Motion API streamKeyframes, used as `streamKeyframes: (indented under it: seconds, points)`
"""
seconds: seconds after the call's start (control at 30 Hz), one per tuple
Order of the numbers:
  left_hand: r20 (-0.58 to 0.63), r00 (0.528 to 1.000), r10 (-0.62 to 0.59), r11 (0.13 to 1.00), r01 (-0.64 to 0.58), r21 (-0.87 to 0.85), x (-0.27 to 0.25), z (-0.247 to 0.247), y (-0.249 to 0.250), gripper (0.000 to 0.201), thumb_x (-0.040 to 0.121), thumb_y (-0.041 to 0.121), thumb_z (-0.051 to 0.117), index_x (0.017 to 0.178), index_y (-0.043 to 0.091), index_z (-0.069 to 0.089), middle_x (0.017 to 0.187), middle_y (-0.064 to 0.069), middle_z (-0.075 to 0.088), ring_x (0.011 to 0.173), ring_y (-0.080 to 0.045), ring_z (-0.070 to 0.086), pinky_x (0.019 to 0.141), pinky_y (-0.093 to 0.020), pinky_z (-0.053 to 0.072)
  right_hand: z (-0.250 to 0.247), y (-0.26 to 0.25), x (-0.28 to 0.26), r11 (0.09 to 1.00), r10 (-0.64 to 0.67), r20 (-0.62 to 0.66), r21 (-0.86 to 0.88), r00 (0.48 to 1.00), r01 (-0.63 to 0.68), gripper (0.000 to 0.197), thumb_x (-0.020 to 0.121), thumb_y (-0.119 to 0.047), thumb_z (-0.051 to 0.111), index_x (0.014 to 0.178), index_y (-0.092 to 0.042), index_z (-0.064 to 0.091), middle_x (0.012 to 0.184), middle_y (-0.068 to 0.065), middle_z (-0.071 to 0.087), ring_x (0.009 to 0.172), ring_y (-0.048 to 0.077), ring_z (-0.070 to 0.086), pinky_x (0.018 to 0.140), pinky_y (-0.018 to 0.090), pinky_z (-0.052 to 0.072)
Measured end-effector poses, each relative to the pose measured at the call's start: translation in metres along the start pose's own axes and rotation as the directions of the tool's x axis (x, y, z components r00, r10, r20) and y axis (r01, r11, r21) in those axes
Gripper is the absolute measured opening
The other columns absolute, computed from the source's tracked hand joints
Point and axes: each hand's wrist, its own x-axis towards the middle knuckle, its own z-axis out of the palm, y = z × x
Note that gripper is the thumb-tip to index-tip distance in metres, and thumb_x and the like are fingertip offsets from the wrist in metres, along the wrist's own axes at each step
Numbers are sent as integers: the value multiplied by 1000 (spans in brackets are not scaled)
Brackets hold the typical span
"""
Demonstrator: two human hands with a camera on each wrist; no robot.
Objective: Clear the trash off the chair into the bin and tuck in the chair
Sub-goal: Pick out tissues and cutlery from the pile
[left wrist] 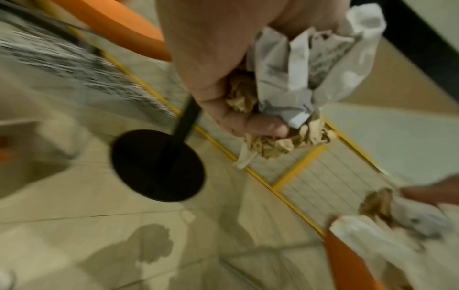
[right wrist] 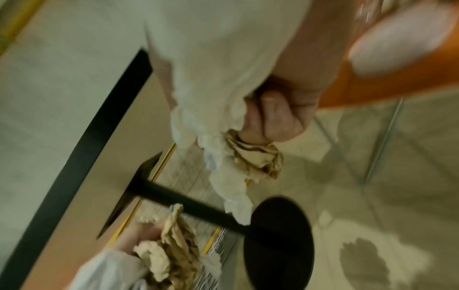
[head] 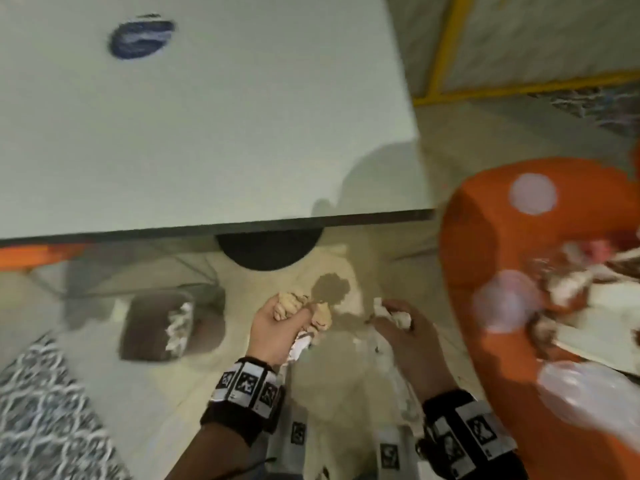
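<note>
My left hand (head: 280, 323) grips a wad of crumpled brown paper (head: 289, 303) and a white wrapper (left wrist: 310, 64) above the floor. Just right of it, my right hand (head: 398, 323) grips white tissue (right wrist: 216, 117) together with a brown scrap (right wrist: 258, 162). The orange chair (head: 485, 237) stands at the right. More paper trash (head: 571, 289) and blurred pale translucent items (head: 505, 303) lie on its seat. A brownish bin (head: 149, 327) with crumpled white paper inside sits on the floor to the left of both hands.
A white table (head: 207, 116) fills the upper left, and its black pedestal base (head: 266, 254) is just beyond my hands. A patterned rug (head: 41, 410) lies at the lower left. Another orange seat (head: 34, 254) shows under the table's left edge. Yellow floor lines (head: 446, 46) run at the far right.
</note>
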Motion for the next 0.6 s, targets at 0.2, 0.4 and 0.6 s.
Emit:
streamKeyframes:
  seconds: [0.2, 0.4, 0.6]
  points:
    - [-352, 883, -311, 932, 210, -294, 42, -213, -63, 14, 77, 10, 73, 89, 5, 67, 77, -9, 70, 70, -20, 64, 65, -25, 49, 215, -13, 6, 996, 88, 355, -22, 931, -85, 13, 85, -8, 63, 84, -21, 64, 81, -2, 66, 72, 8, 59, 58, 10, 44]
    - [-378, 772, -510, 852, 395, -344, 127, -354, -158, 69, 33, 51, 86, 84, 7, 69, 88, -13, 71, 87, -29, 65, 86, -51, 53, 421, 18, 39, 928, 373, 398, -137, 838, -347, 2, 82, -18, 68, 84, -18, 67, 97, 11, 70, 93, 26, 64, 82, 34, 48]
    - [-258, 851, -457, 885, 407, -226, 206, -419, -185, 51, 62, 36, 81, 99, 7, 63, 103, -16, 68, 96, -31, 64, 91, -44, 52, 530, 89, 93, 842, 537, 337, -279, 773, -463, 16, 73, -31, 75, 82, -18, 71, 102, 11, 69, 100, 33, 63, 91, 41, 49]
